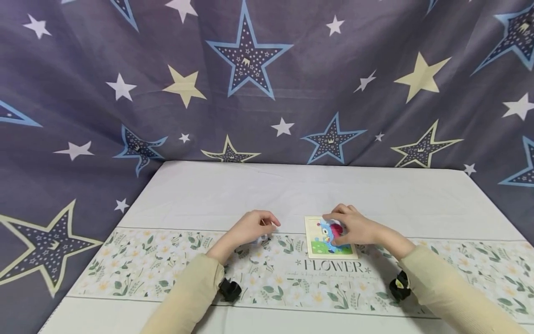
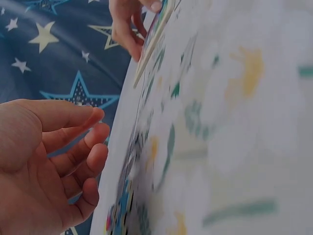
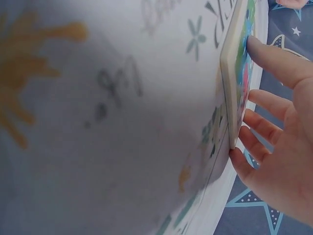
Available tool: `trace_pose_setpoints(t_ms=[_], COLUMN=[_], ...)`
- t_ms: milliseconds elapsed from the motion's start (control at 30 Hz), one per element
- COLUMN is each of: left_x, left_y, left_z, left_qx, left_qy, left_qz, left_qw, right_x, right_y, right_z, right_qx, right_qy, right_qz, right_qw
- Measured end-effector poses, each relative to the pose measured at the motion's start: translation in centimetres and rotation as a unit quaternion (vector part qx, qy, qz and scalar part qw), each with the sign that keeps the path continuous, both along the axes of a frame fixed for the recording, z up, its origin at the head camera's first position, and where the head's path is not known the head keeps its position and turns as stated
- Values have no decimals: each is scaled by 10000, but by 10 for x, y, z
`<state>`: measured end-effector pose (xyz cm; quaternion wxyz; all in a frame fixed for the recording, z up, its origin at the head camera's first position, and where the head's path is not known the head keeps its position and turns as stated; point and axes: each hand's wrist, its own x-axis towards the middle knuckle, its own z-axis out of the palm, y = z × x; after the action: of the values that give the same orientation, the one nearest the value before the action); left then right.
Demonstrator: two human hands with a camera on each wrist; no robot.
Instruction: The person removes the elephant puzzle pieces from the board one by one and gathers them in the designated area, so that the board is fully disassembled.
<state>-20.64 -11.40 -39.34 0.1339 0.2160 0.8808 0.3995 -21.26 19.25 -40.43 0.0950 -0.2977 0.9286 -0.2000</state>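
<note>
A wooden picture board, maybe a puzzle, lies on the table with a blue and red cartoon animal on it. My right hand rests over its right half. In the right wrist view the thumb touches the picture face, while the other fingers spread along the board's far side and edge. To the left, my left hand hovers over the cloth with loosely curled fingers and holds nothing. Beneath it lie small colourful pieces, mostly hidden by the hand in the head view.
A white table carries a floral runner with the word FLOWER printed just in front of the board. Behind and at both sides hangs a dark curtain with stars. Black wrist cameras sit under both sleeves.
</note>
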Motion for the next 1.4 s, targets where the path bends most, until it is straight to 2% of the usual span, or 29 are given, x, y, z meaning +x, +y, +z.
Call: trace_pose_setpoints(t_ms=[233, 567, 933, 1100, 1400], left_x=[0, 3, 6, 6, 8], left_y=[21, 51, 75, 83, 92], left_z=[-1, -1, -7, -12, -13], left_qx=[61, 149, 10, -110, -602], left_qy=[-20, -59, -221, -126, 259], left_qz=[-327, -578, -659, -717, -801], left_qw=[9994, 9982, 9976, 9973, 9946], right_x=[0, 0, 0, 0, 0], right_y=[0, 0, 0, 1, 0], right_z=[-1, -1, 1, 0, -1], right_qx=[5, 1, -59, -78, -59], right_qy=[-13, -72, -108, -84, 16], right_qz=[-39, -90, -32, -30, -14], right_qw=[10000, 9999, 9999, 9999, 10000])
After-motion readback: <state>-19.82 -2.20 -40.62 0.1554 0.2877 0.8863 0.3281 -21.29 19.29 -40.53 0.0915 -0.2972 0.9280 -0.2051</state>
